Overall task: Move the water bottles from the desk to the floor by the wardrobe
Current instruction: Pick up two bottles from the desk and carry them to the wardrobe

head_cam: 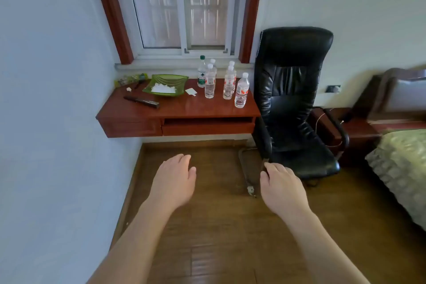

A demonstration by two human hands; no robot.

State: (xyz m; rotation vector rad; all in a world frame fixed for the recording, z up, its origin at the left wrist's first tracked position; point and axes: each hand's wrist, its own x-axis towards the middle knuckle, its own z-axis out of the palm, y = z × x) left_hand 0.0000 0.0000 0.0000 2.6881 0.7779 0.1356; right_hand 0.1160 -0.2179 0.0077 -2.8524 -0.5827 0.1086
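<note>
Head view: bottles [227,84] beyond empty hands [173,182].

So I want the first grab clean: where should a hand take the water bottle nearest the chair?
Probably round the red-labelled middle of the nearest bottle, from the front with the right hand. It stands upright, apart from the other bottles, at the desk front, with no obstruction.

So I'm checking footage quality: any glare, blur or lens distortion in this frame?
Head view: the window is blown out by daylight; soft sheen on the desk; wide-angle bending of walls and bed at the edges; overall slightly soft, bottle labels unreadable.
</note>
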